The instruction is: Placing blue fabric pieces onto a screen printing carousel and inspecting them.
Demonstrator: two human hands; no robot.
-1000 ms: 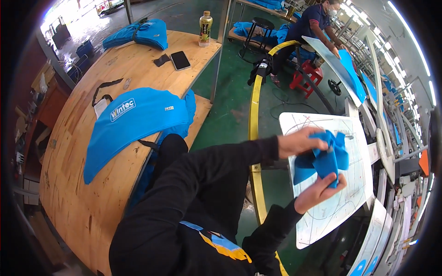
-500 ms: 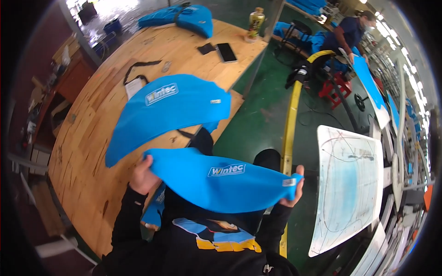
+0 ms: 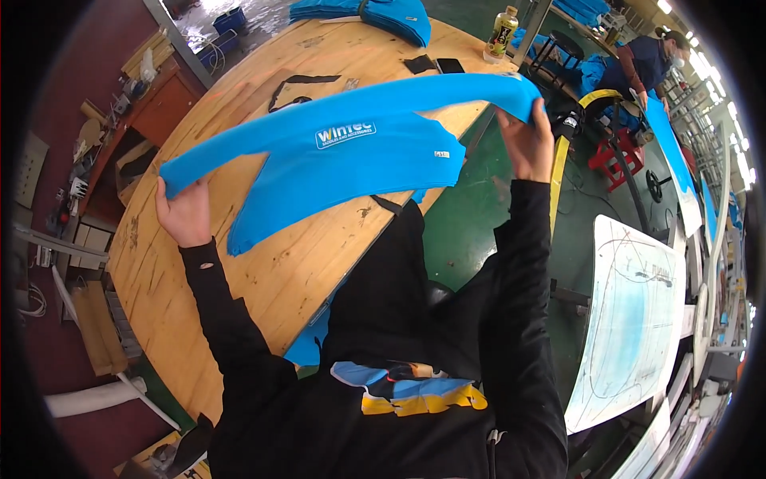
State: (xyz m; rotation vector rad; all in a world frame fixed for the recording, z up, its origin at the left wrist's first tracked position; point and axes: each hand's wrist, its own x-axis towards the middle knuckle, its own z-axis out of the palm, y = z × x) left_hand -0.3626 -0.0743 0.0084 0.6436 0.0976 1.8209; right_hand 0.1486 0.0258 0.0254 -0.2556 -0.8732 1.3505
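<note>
A long, curved blue fabric piece (image 3: 359,97) is stretched in the air between my two hands, arching over the wooden table (image 3: 191,307). My left hand (image 3: 185,212) grips its left end, thumb on the near side. At its other end, my right hand (image 3: 528,145) holds the corner, with the fingers partly hidden behind the cloth. Beneath and just nearer to me lies another blue fabric piece (image 3: 343,180) with a printed white label and a small tag; the held piece covers its far edge.
At the table's far side lie a folded blue fabric bundle (image 3: 399,22), a dark strap (image 3: 307,79), a phone (image 3: 449,65) and a bottle (image 3: 501,33). Right of me are a yellow bar (image 3: 558,172) and a white marked board (image 3: 630,311). A co-worker (image 3: 638,64) handles blue fabric farther off.
Both hands have moved up and away from my body, spreading apart with the blue fabric piece. It went from in front of my lap to over the table. My view has shifted too.
</note>
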